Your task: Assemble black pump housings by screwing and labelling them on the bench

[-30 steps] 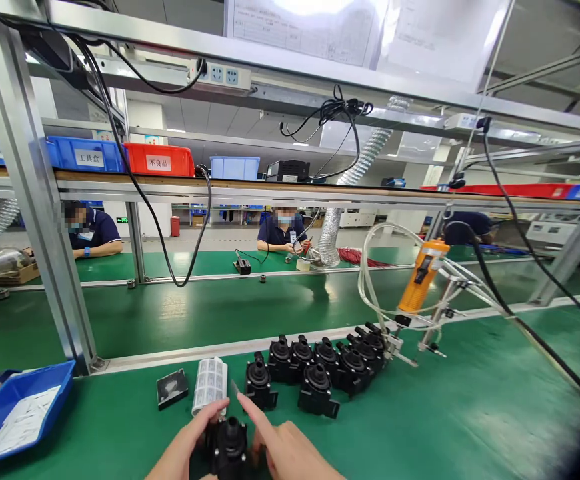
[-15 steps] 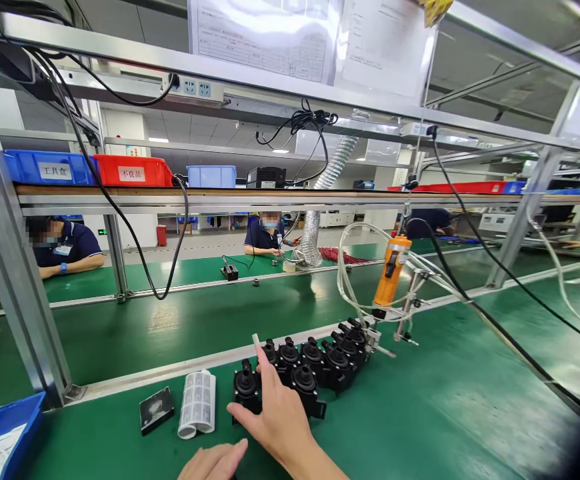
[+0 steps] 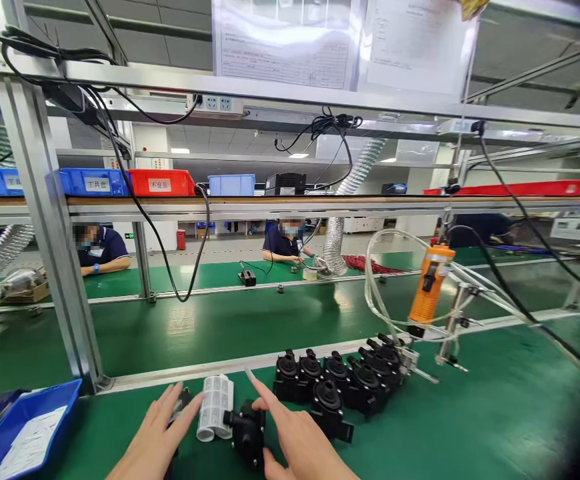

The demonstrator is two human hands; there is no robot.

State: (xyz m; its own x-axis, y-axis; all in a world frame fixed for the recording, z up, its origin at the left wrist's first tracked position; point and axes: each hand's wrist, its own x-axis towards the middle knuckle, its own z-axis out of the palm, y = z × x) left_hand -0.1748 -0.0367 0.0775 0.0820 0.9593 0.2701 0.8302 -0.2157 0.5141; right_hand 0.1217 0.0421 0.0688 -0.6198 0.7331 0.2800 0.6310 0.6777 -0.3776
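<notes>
My right hand (image 3: 303,440) grips a black pump (image 3: 247,433) between its thumb and fingers, the pump tipped on its side with its spout to the left. A small pale strip (image 3: 249,375) sticks to my raised right index fingertip. My left hand (image 3: 157,430) reaches forward, fingers spread over a dark block (image 3: 180,405) that it mostly hides; whether it touches the block I cannot tell. Between the hands lies a curled sheet of printed labels (image 3: 215,403). Right of my right hand, a single pump (image 3: 329,400) stands in front of a row of similar black pumps (image 3: 337,368).
An orange electric screwdriver (image 3: 431,283) hangs by a metal stand (image 3: 453,327) with hoses and cables. At the left, a blue tray (image 3: 65,427) holds white paper pieces. A metal post (image 3: 57,220) rises beside it. Two co-workers sit across the green benches.
My right hand has taken one pump away from the group, leftward, and tilted it. My left hand has moved forward and left over the dark block. The view has shifted left.
</notes>
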